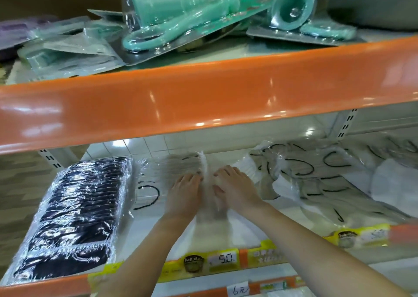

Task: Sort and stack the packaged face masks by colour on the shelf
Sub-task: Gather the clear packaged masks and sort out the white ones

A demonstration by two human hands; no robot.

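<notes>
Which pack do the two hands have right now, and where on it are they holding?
Both the left hand and right hand are on a clear-wrapped pack of pale masks, one on each side. Blur hides whether the fingers grip.

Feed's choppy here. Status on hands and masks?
Left hand and right hand both on the blurred clear mask pack. Black stack left, unsorted pile right. Nothing blocking.

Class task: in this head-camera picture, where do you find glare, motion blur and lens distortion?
Head view: glare streaks the glossy orange shelf edge and the clear-wrapped stack of black masks; the clear mask packet between both hands is motion-blurred; the wide lens bows the shelf edge.
</notes>
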